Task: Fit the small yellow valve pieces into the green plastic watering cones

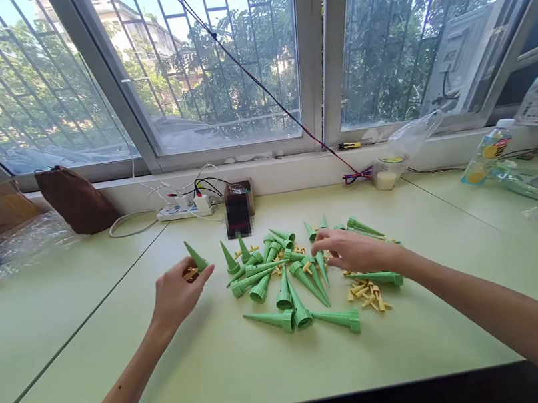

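My left hand (181, 289) is closed around a green plastic watering spike (196, 258), its tapered tip pointing up and left. A small yellow plastic piece (190, 274) shows by the fingers of that hand. Over the right part of a heap of green spikes (278, 261) is my right hand (350, 250), palm down. Its fingers are bent and apart, close above a spike, and no held thing shows in them. Yellow plastic valve pieces (368, 296) lie in a small pile below the right wrist; more are scattered among the spikes.
A dark box-like object (239, 214), partly blurred, stands behind the heap. Beyond are a power strip (184, 209) with cables and a brown bag (75, 200). To the right are a plastic bag (390, 166), a drink bottle (488, 152) and a clear green bottle (534, 182) lying down.
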Demonstrator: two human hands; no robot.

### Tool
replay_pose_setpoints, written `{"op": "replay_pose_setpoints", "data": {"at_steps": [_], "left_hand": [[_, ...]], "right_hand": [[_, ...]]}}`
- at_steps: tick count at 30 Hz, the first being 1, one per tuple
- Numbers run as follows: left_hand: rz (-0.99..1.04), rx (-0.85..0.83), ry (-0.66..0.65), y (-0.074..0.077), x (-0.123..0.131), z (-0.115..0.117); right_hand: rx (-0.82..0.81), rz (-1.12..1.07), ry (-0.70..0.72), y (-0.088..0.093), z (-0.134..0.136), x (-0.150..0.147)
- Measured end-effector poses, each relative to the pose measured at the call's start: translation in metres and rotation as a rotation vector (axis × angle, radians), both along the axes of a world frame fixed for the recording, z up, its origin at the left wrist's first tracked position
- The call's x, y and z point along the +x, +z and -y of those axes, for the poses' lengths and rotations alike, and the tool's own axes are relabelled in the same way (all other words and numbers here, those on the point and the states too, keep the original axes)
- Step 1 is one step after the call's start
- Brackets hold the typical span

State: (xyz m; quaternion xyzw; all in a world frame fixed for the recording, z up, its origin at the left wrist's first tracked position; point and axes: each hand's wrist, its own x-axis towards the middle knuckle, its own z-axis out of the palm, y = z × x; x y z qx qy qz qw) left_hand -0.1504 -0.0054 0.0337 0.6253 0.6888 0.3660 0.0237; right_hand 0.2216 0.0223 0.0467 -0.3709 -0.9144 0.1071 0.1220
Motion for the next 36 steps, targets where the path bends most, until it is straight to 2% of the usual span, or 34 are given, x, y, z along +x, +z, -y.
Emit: {"op": "replay_pose_setpoints", "data": {"at_steps": [7, 10, 13, 14, 17, 21, 25, 31, 36], "left_hand": [[0.03, -0.132, -0.157, -0.02, 0.007, -0.022], [0.041, -0.148, -0.186, -0.023, 0.002, -0.022], [0.045, -0.14, -0.148, -0.019, -0.005, -0.012], [0.028, -0.089, -0.13, -0.016, -0.005, -0.006], [-0.148, 0.215, -0.054, -0.003, 0.009, 0.013], [-0.282, 0.444, -0.215, 0.014, 0.047, 0.027], [-0.305, 0.5, -0.309, 0.018, 0.071, 0.022], [-0.288, 0.461, -0.413, 0.005, 0.062, 0.014], [-0.315, 0.245, -0.45, -0.01, 0.033, 0.028]], "right_hand": [[0.191, 0.189, 0.113, -0.026, 0.008, -0.009], [0.238, 0.169, 0.138, -0.028, 0.006, -0.003], [0.178, 0.021, 0.123, -0.024, 0.006, 0.007], [0.146, -0.071, 0.108, -0.022, 0.005, 0.009], [0.038, -0.371, 0.018, -0.018, 0.0, 0.011], [-0.137, -0.605, -0.127, -0.016, -0.007, 0.001], [-0.09, -0.588, -0.165, -0.013, -0.007, -0.005], [-0.071, -0.471, -0.164, -0.014, 0.005, 0.011], [-0.108, -0.502, -0.191, -0.02, 0.008, 0.021]]}}
